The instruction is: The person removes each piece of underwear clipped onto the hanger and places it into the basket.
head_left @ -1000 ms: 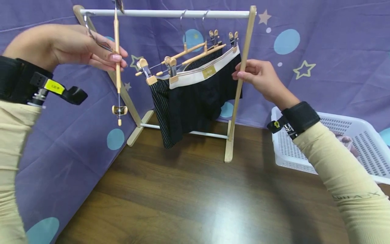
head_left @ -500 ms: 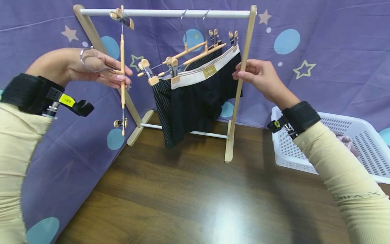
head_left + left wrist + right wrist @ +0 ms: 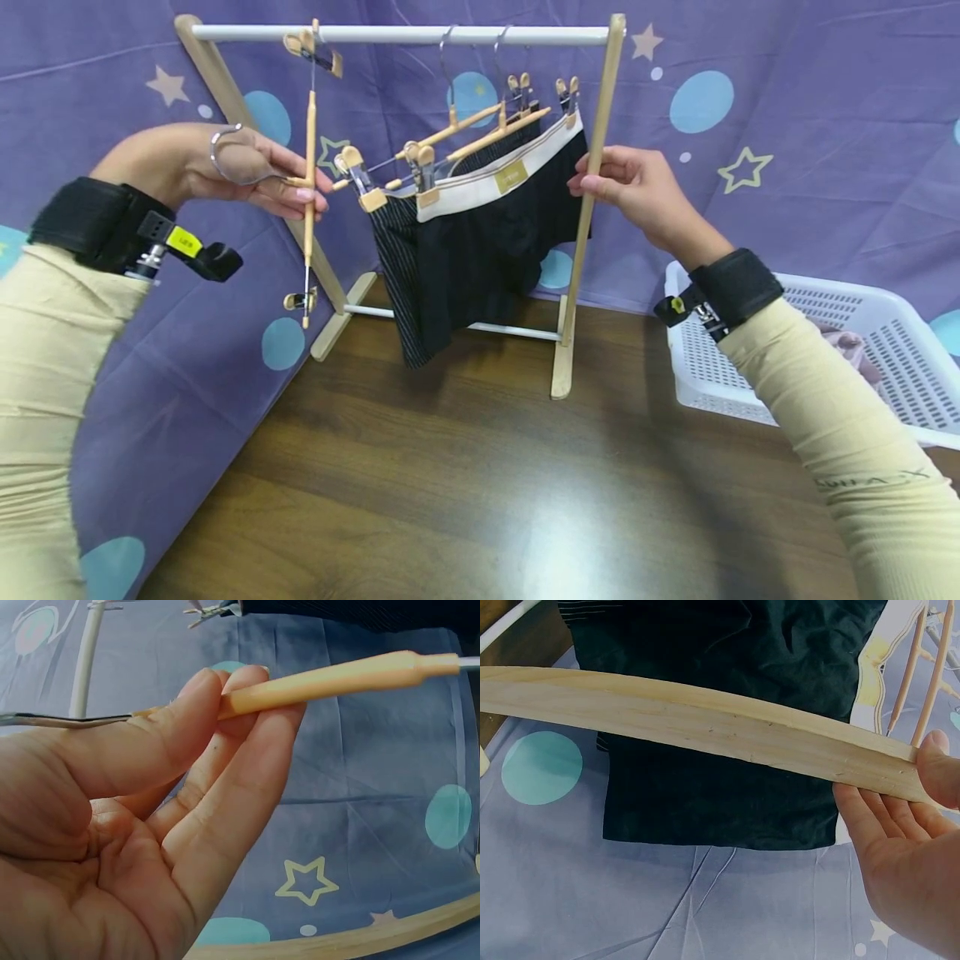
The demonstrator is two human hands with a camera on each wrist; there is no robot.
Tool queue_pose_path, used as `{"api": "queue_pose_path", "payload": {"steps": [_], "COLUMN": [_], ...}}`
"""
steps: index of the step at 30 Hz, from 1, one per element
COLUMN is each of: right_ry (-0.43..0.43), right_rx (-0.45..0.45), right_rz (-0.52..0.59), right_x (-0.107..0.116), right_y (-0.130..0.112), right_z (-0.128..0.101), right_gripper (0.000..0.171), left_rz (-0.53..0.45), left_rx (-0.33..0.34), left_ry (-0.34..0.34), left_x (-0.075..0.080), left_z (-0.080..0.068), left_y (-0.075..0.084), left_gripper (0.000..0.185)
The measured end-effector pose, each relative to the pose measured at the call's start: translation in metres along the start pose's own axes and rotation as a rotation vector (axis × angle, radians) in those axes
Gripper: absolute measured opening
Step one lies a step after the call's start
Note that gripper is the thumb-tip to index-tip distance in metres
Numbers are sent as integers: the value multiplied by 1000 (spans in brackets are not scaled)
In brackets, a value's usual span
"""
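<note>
My left hand (image 3: 225, 167) pinches an empty wooden clip hanger (image 3: 309, 179) at mid-bar, turned upright just left of the rack (image 3: 596, 208); my right hand (image 3: 637, 196) grips the rack's right post beside the hung black shorts (image 3: 487, 242). Held so lightly, I judge the hanger could swivel and slip. Only the left wrist view shows thumb pressing bar onto fingertips (image 3: 247, 679).

Black shorts (image 3: 487, 242) with white waistband, purple star-and-dot backdrop (image 3: 787, 167)
</note>
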State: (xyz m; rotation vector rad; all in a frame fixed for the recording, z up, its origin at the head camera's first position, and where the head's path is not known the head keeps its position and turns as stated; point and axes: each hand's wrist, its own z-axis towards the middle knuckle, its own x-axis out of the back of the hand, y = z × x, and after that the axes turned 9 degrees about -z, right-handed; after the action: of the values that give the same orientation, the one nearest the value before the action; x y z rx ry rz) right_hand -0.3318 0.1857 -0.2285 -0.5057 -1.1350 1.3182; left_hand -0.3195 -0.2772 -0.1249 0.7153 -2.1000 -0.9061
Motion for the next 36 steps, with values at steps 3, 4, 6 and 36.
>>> {"api": "queue_pose_path", "payload": {"steps": [3,4,6,36], "right_ry": [2,2,4,1], "right_rx": [1,2,5,-5], "right_rz": [9,11,8,-76], "right_x": [-1,-1,-1,0], "right_y": [0,0,0,-1], "right_z": [0,0,0,-1], "right_gripper": [10,10,10,12], "left_rz": [48,48,45,-229], "left_rx": [0,6,23,-31], "left_ry": [-24,-30,-43,-280], "left_x": [-1,-2,-4,25], "left_z": [-1,0,1,13], "left_y": [-2,-2,-3,20], "left_gripper": [22,22,23,28]}}
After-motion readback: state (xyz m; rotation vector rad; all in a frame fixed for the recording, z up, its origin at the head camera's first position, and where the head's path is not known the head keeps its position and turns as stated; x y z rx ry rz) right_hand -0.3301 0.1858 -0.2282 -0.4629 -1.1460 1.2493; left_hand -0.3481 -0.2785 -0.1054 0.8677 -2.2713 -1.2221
